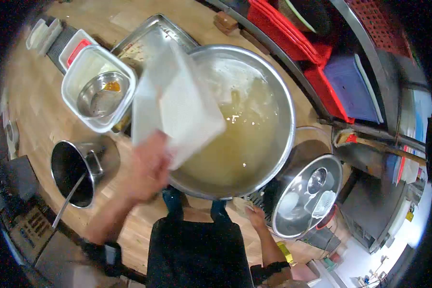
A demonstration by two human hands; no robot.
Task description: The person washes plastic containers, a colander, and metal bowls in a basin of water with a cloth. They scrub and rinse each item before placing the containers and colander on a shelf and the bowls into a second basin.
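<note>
1. Head view: left hand (151, 165), blurred, appears to grip the near edge of a white plastic container (192, 105); the forearm slants up from lower left.
2. Just beyond that hand, the container leans partly over a broad metal basin (293, 120) of cloudy liquid (235, 149); blur hides which way its mouth faces.
3. Likely hazards: a slipping one-sided grip could drop the container into the liquid; a hurried swing could splash, or knock the white tub (101, 128) beyond and left of the hand.
4. Well right of the left hand, the right hand (257, 217) hangs low by the basin's rim, seemingly curled around a pale item (241, 205) I cannot identify.
</note>
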